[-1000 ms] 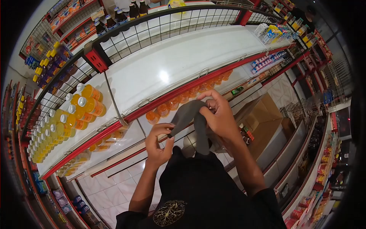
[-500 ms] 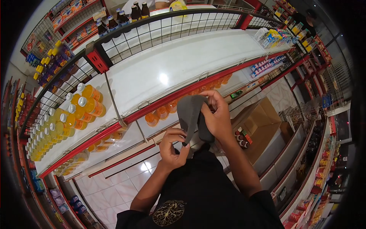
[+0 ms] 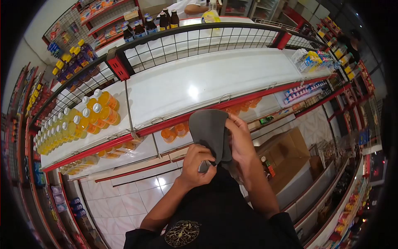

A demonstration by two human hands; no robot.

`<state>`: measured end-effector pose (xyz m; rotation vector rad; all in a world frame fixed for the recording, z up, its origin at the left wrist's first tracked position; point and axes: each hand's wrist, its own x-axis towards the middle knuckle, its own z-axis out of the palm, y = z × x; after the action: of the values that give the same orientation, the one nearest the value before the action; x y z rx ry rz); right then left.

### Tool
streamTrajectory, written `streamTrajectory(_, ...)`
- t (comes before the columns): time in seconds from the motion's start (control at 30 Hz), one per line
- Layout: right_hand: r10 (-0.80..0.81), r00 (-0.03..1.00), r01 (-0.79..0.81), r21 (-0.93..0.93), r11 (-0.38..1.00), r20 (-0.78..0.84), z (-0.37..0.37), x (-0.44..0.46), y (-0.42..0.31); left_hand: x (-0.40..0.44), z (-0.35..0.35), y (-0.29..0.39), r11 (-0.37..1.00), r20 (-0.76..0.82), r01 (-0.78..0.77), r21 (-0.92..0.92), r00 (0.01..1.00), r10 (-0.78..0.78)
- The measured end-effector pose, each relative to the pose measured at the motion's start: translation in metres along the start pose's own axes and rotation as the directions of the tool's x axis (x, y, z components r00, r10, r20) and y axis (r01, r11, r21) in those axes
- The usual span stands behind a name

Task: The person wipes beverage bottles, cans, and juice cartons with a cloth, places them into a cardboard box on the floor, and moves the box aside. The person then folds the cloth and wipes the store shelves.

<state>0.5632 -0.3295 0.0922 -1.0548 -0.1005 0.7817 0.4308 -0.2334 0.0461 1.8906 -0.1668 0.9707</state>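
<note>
A dark grey cap (image 3: 208,128) is held up in front of my chest, its broad rounded end pointing toward the shelf. My left hand (image 3: 196,165) pinches its lower edge between thumb and fingers. On the right edge, my right hand (image 3: 241,137) has closed, with the thumb along the near face and some fingers hidden behind. The cap is apart from the white shelf (image 3: 166,93) beyond it, though it covers part of the red shelf edge (image 3: 153,128) from view.
Rows of yellow and orange drink bottles (image 3: 97,112) stand on the shelf at left. A wire mesh divider (image 3: 199,41) runs along its back. An open cardboard box (image 3: 286,157) sits to my right, beside more shelving. Across the counter, a person's arm (image 3: 195,9) shows.
The cap has turned so its broad face shows more fully. My left hand has moved right and slightly up, closer to my right hand. The whole view has shifted slightly.
</note>
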Motion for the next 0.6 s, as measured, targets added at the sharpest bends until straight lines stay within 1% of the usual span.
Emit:
streamTrajectory(0.03,0.026,1.000,-0.027,0.102,0.994,0.012,-0.002,0.000,-0.001,0.003,0.007,0.001,1.000,-0.004,0.004,0.013,1.000,-0.004)
streamTrajectory(0.07,0.033,0.999,-0.035,0.102,0.994,0.025,-0.004,0.000,-0.003,0.007,0.015,0.003,1.000,-0.011,0.006,0.026,1.000,-0.005)
streamTrajectory(0.17,0.102,0.988,-0.125,0.217,0.968,0.114,-0.013,-0.001,-0.018,0.021,0.039,0.007,0.983,0.008,0.099,0.156,0.995,-0.101)
streamTrajectory(0.3,0.052,0.980,-0.082,0.153,0.985,0.192,-0.046,0.000,-0.030,0.038,0.069,0.005,0.968,0.044,0.075,0.241,0.995,-0.088)
streamTrajectory(0.33,0.050,0.979,-0.081,0.154,0.985,0.196,-0.054,0.000,-0.035,0.042,0.077,0.006,0.967,0.044,0.072,0.245,0.995,-0.085)
streamTrajectory(0.43,0.030,0.986,-0.040,0.058,0.998,0.162,-0.080,0.001,-0.048,0.056,0.098,0.012,0.957,0.114,-0.006,0.291,0.993,-0.028)
streamTrajectory(0.47,0.026,0.987,-0.036,0.061,0.997,0.161,-0.091,0.003,-0.051,0.059,0.106,0.010,0.957,0.118,-0.010,0.291,0.993,-0.025)
streamTrajectory(0.57,0.181,0.965,-0.195,0.060,0.979,0.189,-0.132,0.011,-0.053,0.062,0.127,0.003,0.930,0.221,-0.088,0.356,0.975,0.008)
streamTrajectory(0.6,0.179,0.966,-0.194,0.064,0.979,0.187,-0.140,0.011,-0.054,0.063,0.133,0.003,0.930,0.225,-0.090,0.355,0.974,0.008)
